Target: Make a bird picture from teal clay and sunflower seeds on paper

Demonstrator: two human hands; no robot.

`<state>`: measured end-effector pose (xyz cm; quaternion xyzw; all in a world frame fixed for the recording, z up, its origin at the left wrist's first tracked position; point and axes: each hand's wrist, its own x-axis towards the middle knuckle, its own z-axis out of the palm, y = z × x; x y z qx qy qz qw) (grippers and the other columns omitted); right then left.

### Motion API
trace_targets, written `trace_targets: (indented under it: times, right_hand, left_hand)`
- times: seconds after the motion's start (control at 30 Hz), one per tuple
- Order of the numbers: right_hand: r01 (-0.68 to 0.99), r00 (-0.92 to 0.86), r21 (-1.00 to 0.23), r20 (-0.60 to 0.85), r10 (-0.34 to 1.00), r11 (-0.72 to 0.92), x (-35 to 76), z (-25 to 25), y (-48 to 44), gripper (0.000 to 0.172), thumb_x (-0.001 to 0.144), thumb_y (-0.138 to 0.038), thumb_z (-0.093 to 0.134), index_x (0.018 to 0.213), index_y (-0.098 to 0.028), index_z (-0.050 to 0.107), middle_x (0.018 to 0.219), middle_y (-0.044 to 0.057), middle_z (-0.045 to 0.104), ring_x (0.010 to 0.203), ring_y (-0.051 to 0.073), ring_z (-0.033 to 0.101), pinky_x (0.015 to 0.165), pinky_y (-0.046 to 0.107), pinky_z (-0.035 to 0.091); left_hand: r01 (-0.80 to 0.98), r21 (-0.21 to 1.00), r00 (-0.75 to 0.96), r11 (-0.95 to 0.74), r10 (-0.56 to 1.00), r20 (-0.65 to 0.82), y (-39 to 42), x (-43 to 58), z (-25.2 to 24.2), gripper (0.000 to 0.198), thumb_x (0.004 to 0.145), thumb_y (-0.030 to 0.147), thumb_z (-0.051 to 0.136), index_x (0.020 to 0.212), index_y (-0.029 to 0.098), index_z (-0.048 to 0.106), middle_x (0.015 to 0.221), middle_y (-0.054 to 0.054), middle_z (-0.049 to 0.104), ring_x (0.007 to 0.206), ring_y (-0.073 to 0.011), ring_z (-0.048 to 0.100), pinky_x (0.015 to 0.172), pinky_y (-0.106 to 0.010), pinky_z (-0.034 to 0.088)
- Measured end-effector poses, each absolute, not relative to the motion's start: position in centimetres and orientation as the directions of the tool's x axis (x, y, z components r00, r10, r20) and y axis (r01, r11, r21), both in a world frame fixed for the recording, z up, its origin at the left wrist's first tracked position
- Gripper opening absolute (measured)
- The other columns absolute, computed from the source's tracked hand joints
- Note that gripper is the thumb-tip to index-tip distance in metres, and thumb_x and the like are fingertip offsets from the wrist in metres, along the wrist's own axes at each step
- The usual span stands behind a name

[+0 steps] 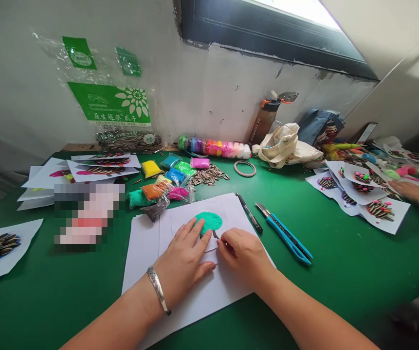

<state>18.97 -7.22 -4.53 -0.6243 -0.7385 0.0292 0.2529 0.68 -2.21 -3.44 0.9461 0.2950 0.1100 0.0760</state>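
A flattened oval of green modelling clay (209, 222) lies on white paper (180, 311), near the top of the stack. My left hand (187, 253) rests flat on the sheet with its fingers stretched out, the fingertips touching the clay's lower left edge. Just below the oval is a short dark strip of clay (215, 234). The curled fingers of my right hand (244, 255) are pinched together at its lower end. Part of the strip and of the paper is hidden beneath my fingers.
A black pen (249, 214) and a blue utility knife (285, 236), blade showing, lie right of the paper. Behind are clay packets (154, 190), sunflower seeds (209, 175) and a tape roll (245, 168). Another person's hand (409, 191) rests near seed pictures (380, 209) at right.
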Motion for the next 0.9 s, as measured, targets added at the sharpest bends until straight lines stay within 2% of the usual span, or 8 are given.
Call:
trace_targets:
  times: [0.17,0.37,0.6,0.9]
  right_hand:
    - [0.908,-0.110,-0.346,0.347,0.932,0.236,18.2,-4.8,-7.0,0.027,0.086,-0.018,0.044,0.060,-0.018,0.044,0.058,-0.001,0.049,0.054,0.010,0.039,0.055,0.024,0.026]
    - [0.929,-0.062,-0.323,0.346,0.936,0.180,17.8,-5.0,-6.6,0.027,0.085,-0.018,0.043,0.058,-0.018,0.042,0.055,-0.002,0.048,0.052,0.010,0.037,0.054,0.025,0.023]
    - [0.948,-0.015,-0.294,0.337,0.941,0.120,17.5,-5.0,-6.4,0.026,0.084,-0.020,0.043,0.058,-0.019,0.045,0.055,-0.002,0.051,0.050,0.010,0.039,0.053,0.026,0.023]
    - [0.956,0.042,-0.292,0.251,0.967,0.034,17.2,-4.8,-6.1,0.024,0.085,-0.022,0.044,0.062,-0.019,0.049,0.061,0.000,0.058,0.054,0.011,0.046,0.054,0.026,0.023]
  left_hand:
    - [0.545,0.205,0.804,-0.813,0.576,0.146,-2.1,0.8,-3.3,0.051,0.079,0.027,0.065,0.126,0.011,0.054,0.136,-0.022,0.048,0.130,-0.0396,0.037,0.102,-0.057,0.039]
    - [0.560,0.163,0.805,-0.812,0.580,0.124,-2.3,0.9,-3.4,0.053,0.079,0.032,0.065,0.127,0.011,0.054,0.136,-0.021,0.049,0.129,-0.0395,0.039,0.103,-0.057,0.039]
    - [0.561,0.166,0.803,-0.811,0.582,0.130,-2.3,0.8,-3.6,0.054,0.078,0.030,0.066,0.127,0.010,0.054,0.136,-0.021,0.049,0.129,-0.0400,0.039,0.102,-0.057,0.039]
    - [0.559,0.175,0.793,-0.811,0.584,0.175,-2.4,0.9,-3.9,0.052,0.076,0.028,0.068,0.124,0.011,0.057,0.134,-0.021,0.051,0.127,-0.0402,0.042,0.101,-0.057,0.040]
